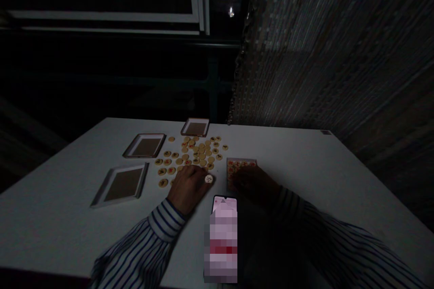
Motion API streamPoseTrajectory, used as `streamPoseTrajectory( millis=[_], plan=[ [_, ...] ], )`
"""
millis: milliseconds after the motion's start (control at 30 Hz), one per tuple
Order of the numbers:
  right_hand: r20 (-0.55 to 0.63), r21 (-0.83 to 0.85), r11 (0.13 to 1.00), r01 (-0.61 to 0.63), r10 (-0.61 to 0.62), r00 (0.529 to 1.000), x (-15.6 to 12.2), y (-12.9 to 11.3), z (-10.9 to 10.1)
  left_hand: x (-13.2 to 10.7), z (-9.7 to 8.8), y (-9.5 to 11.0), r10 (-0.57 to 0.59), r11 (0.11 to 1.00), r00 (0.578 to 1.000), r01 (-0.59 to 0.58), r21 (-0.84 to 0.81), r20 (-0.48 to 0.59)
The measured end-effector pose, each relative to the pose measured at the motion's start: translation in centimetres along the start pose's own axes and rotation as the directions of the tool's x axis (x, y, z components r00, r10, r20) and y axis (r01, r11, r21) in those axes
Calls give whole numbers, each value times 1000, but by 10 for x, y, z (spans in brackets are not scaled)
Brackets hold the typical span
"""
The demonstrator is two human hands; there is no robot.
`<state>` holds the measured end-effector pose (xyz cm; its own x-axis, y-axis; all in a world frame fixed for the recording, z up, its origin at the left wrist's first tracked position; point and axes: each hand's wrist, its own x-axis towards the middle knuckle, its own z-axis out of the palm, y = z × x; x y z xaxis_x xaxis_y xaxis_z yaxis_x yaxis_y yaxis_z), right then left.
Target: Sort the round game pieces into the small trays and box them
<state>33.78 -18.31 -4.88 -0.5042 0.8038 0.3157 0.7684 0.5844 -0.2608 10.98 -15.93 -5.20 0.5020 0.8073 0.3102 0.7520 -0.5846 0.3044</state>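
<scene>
My left hand point(190, 185) is closed, with a round Chinese chess piece point(208, 179) at its thumb and fingertips, the marked face turned up. Just beyond it, many loose wooden chess pieces point(202, 150) are scattered, some with red characters, some with black, some blank side up. My right hand point(256, 185) reaches over a shallow square box point(241, 160) that holds rows of red-marked pieces. Its fingers are bent down over the box, in deep shadow, so whether they grip a piece is hidden.
A lit phone point(225, 203) lies on the white table point(291, 158) between my forearms, partly pixelated. Three shallow box parts, at near left point(124, 185), mid left point(145, 146) and the back point(195, 128), lie around the pieces. A bead curtain point(288, 54) hangs behind at right.
</scene>
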Motion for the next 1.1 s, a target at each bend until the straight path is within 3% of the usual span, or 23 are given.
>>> streamPoseTrajectory(
  millis=[133, 233, 400, 467, 567, 700, 800, 900, 1000, 1100],
  plan=[
    [-19, 341, 923, -178, 196, 980, 1, -8, -4, 2, -2, 28, 41, 993, 997, -48, -109, -69],
    [-36, 543, 812, -215, 278, 960, -1, -11, -6, 5, 1, 47, 43, 985, 995, -57, -163, -85],
    [-18, 674, 688, -269, 380, 925, -11, -8, -16, 11, 9, 64, -53, 925, 997, 31, -380, -49],
    [-16, 662, 698, -272, 376, 926, -16, -7, -23, 14, 11, 68, -148, 813, 988, 143, -565, 38],
    [-27, 625, 739, -252, 344, 939, -21, -6, -32, 20, 15, 70, -217, 533, 946, 321, -783, 240],
    [-68, 527, 813, -248, 332, 941, -25, -6, -36, 26, 20, 73, -195, 273, 897, 439, -856, 398],
    [-152, 365, 912, -189, 258, 954, -26, -5, -33, 30, 23, 75, -240, 170, 868, 478, -862, 434],
    [-237, 142, 987, -77, 109, 965, -27, -2, -29, 32, 24, 77, -303, 113, 846, 489, -865, 439],
    [-248, 1, 1000, -16, 16, 969, -27, 1, -27, 32, 25, 79, -303, 68, 835, 500, -863, 460],
    [-226, -33, 999, 4, -12, 974, -26, 3, -26, 31, 28, 80, -296, 57, 829, 512, -857, 475]
  ],
)
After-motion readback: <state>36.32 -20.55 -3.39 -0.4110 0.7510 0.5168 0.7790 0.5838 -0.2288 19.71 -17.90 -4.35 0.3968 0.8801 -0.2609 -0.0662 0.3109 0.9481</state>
